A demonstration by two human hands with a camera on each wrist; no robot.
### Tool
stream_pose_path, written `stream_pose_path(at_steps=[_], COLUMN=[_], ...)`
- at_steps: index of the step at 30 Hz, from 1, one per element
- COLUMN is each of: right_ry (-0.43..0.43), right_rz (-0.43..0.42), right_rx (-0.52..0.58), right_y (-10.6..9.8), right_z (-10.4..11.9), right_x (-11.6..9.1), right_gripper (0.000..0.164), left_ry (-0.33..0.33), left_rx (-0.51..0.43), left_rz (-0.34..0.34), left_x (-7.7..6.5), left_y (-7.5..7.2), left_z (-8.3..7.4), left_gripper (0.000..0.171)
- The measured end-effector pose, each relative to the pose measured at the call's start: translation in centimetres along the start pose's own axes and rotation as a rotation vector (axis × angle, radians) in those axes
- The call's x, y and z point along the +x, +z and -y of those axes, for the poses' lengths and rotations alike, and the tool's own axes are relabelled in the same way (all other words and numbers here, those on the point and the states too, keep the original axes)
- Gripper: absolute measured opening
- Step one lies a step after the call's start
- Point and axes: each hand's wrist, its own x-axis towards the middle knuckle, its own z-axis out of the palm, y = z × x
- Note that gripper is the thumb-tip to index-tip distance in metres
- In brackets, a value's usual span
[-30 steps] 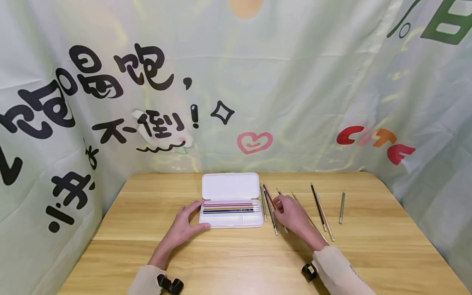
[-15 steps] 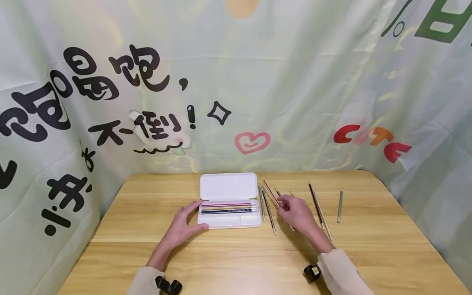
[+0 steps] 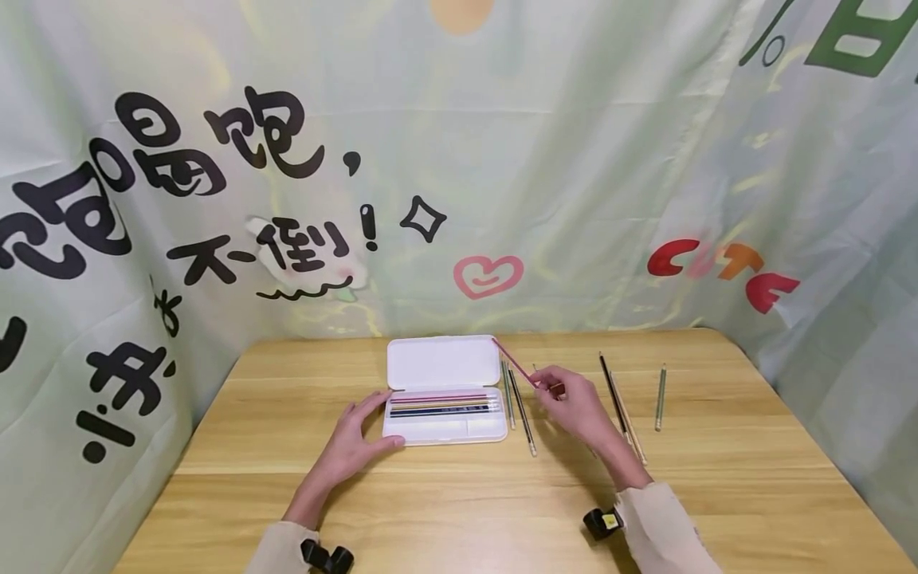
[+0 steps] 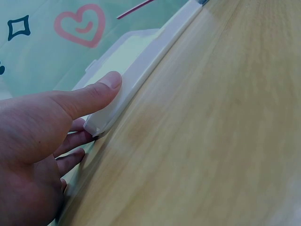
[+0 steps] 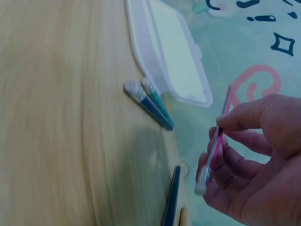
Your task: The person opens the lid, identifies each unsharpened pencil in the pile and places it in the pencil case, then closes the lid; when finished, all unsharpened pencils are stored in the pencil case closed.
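A white pencil case lies with its lid folded back, several pencils side by side inside. My left hand rests at its left end, thumb extended onto the front corner and fingers reaching along the side; the left wrist view has the thumb against the case wall. Between thumb and fingers, my right hand pinches a red pencil above the table, its eraser end toward me and its far end slanting left toward the lid. Fingers of the right hand partly cover the pencil.
Right beside the case lie a green pencil and a dark pencil. Beyond the right hand are a black pencil, a natural-wood pencil and another green pencil. A printed cloth hangs behind the table.
My right hand has lifted the red pencil off the table, and its far end has swung left toward the lid. The left hand stays at the case.
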Motion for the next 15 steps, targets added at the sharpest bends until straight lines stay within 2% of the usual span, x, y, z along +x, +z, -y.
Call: stream_pose_path(at_steps=[5,10,15], right_ry=[-0.040,-0.084,-0.101], right_rz=[-0.013,-0.048,-0.050], right_rx=[0.023,0.025,0.032], right_y=[1.0,2.4,3.7], right_z=[0.6,1.2,1.9], right_x=[0.3,0.7,1.0], right_gripper=[0.013,0.014,0.015], left_ry=[-0.002,-0.009,-0.007], left_rx=[-0.005,-0.008,-0.010], left_rz=[0.003,0.007,0.012], left_x=[0.1,0.1,0.1], left_y=[0.0,-0.1,-0.1], left_z=[0.0,0.0,0.0], left_gripper=[0.086,0.086,0.086])
